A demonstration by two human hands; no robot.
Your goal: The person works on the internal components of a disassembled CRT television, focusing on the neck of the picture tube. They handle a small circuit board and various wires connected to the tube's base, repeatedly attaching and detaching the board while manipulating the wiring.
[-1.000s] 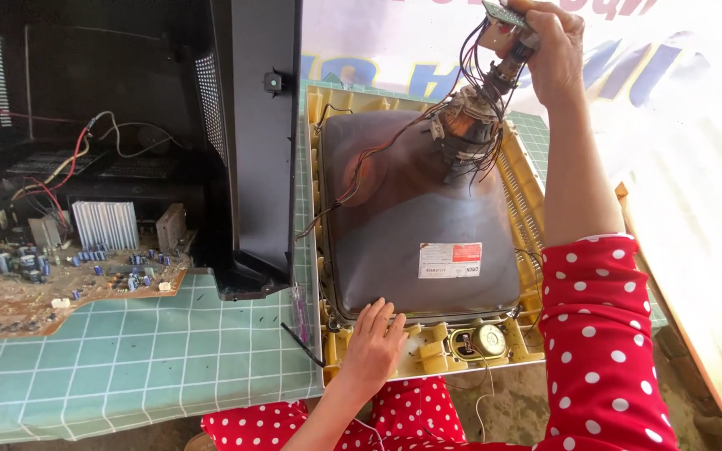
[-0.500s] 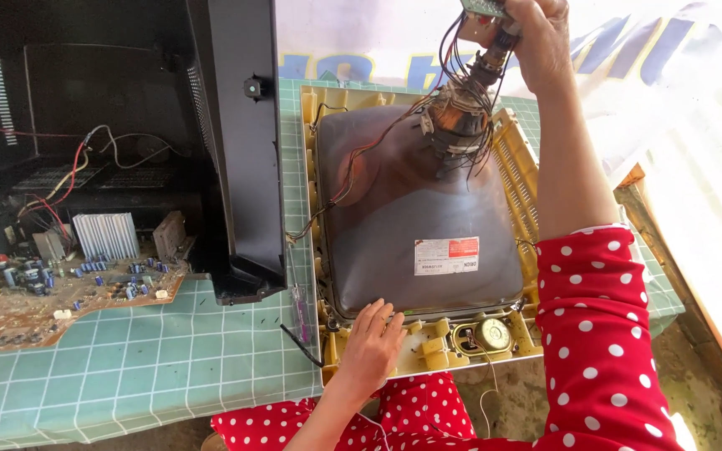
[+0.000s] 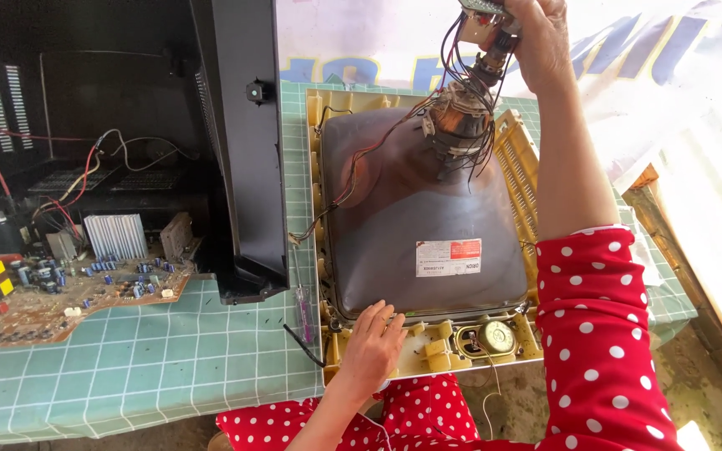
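A grey picture tube (image 3: 419,209) lies face down in a yellow plastic front frame (image 3: 518,167) on the table. My right hand (image 3: 536,38) is raised above it, closed on the small circuit board (image 3: 485,18) at the tip of the tube's neck (image 3: 461,125), where a copper coil and dark wires bunch. My left hand (image 3: 373,338) rests flat on the frame's near edge, fingertips touching the tube's lower rim. A small round speaker (image 3: 497,336) sits in the frame to the right of that hand. Both sleeves are red with white dots.
A black rear television shell (image 3: 240,150) stands upright left of the tube. Further left lies a brown circuit board (image 3: 60,292) with heat sinks, capacitors and red wires. A purple-handled screwdriver (image 3: 301,305) lies beside the frame. A green checked cloth (image 3: 127,359) covers the table.
My right hand has stayed on the neck board while the view shifted slightly left and down. The left hand has kept its place on the frame edge.
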